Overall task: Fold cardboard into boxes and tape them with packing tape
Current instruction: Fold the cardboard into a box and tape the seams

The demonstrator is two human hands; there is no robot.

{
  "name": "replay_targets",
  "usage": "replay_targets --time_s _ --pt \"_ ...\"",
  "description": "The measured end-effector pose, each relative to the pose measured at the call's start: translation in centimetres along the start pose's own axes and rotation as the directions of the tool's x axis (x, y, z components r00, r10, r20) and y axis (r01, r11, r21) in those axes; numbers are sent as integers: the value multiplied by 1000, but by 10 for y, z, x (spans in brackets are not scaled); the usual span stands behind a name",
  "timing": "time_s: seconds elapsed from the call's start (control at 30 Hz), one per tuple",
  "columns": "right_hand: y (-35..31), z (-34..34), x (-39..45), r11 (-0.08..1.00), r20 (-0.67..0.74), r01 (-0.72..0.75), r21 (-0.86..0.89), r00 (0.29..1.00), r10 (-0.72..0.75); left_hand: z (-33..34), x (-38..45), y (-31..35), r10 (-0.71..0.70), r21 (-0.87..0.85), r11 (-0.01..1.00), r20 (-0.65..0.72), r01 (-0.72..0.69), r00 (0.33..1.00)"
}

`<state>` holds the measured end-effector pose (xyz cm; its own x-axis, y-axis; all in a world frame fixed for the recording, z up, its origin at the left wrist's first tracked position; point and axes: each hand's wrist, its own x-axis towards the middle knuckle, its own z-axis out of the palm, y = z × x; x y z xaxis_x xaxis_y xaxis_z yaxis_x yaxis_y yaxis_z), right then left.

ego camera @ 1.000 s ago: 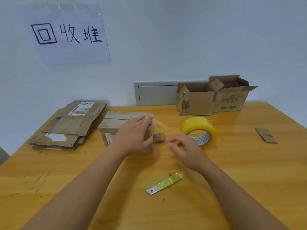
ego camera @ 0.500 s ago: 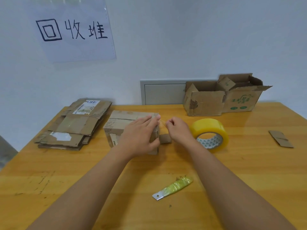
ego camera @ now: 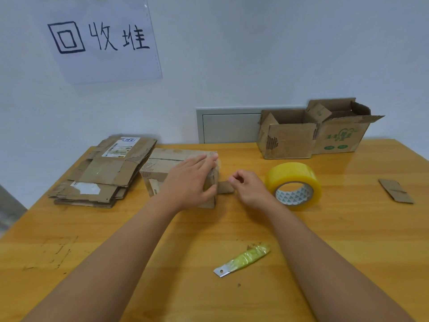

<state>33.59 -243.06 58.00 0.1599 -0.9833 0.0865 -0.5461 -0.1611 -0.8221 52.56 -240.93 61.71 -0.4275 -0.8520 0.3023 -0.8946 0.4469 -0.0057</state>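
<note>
1. A small cardboard box (ego camera: 162, 168) sits on the wooden table (ego camera: 348, 228), beside a stack of flattened cardboard (ego camera: 104, 173).
2. The left hand (ego camera: 188, 182) lies over the box's right end, fingers flat on top, thumb against its side.
3. The right hand (ego camera: 249, 188), fingers curled, pinches near a small flap (ego camera: 225, 187); whether it holds anything I cannot tell.
4. A yellow tape roll (ego camera: 293, 184) stands just right; a blade (ego camera: 242, 260) lies nearer.
5. 2 open boxes (ego camera: 313, 133) stand by the wall.

Tape roll (ego camera: 293, 184) beside right hand (ego camera: 249, 189)
</note>
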Motion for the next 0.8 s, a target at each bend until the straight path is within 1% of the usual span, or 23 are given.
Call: replay_targets --time_s 0.13,0.23,0.3,0.4,0.5,0.6,0.73,0.8 --pt "10 4 -5 994 127 25 -106 992 -11 5 15 -1 -26 17 1000 36 25 999" --pt "16 11 -7 962 193 39 -270 981 14 9 22 -3 -40 13 999 46 40 998" --pt "19 15 -9 926 212 78 -369 977 2 11 24 -4 -49 8 999 52 49 997" --pt "23 20 -13 895 185 159 -416 979 -88 10 23 -3 -56 -2 998 52 56 997" --pt "27 22 -17 893 141 178 -414 981 -130 9 23 -2 -63 -3 998 54 63 997" --pt "28 23 -18 903 119 169 -394 984 -133 7 23 -1 -68 -10 998 53 68 996" --pt "27 19 -16 887 120 117 -446 990 -70 6 22 -1 -69 -20 997 57 70 996" --pt "23 18 -17 911 62 113 -397 993 -96 5 22 -1 -66 -27 997 50 67 997"
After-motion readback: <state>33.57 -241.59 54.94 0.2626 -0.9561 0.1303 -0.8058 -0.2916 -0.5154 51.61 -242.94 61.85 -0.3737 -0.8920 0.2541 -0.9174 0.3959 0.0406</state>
